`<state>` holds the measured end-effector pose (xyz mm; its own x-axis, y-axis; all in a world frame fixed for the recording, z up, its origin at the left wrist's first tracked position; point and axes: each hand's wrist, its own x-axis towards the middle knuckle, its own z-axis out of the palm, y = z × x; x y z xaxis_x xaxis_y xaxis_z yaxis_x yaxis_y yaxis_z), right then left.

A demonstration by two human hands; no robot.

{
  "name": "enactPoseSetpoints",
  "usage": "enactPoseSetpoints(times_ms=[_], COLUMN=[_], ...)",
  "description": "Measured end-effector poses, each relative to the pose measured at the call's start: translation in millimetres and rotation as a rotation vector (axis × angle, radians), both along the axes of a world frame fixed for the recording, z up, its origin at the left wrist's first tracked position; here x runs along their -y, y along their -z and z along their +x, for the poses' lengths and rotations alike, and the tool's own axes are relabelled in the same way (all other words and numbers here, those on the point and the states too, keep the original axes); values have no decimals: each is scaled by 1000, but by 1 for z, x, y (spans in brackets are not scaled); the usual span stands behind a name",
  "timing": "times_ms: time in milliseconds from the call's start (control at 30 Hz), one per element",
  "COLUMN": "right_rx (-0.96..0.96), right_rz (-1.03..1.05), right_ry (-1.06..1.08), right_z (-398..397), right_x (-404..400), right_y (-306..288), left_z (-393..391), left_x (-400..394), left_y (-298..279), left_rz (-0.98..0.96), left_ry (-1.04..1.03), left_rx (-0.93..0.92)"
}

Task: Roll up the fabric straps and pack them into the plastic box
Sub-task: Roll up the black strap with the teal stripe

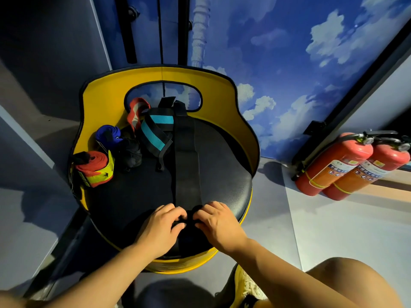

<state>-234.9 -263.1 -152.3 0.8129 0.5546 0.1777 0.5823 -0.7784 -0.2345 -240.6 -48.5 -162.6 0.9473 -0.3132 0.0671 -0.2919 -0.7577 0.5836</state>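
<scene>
Both hands work the near end of a long black strap (pixel 186 158) that lies flat along the black seat (pixel 222 170) of a yellow chair. The left hand (pixel 161 227) and right hand (pixel 219 224) curl their fingers around the strap's rolled end. Rolled red (pixel 94 168) and blue straps (pixel 109 133) sit at the seat's left.

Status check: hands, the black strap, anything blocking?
Both hands, left and right, pinch the near end of the black strap, roll just started. Rest of strap flat along the seat. Rolled straps at left, clear of it. No plastic box in view.
</scene>
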Motion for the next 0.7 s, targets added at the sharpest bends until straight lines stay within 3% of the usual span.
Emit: enactPoseSetpoints(times_ms=[300,467,700], right_rx=[133,47,-20], right_rz=[-86,-50,2], right_ry=[-144,-79,8], right_z=[-2,-4,-6], right_x=[16,13,9], right_y=[10,13,10], left_z=[3,0,0], left_x=[-6,-11,-10], left_y=[-3,0,1], left_rz=[31,73,116], left_ry=[50,148,112], left_rx=[37,31,98])
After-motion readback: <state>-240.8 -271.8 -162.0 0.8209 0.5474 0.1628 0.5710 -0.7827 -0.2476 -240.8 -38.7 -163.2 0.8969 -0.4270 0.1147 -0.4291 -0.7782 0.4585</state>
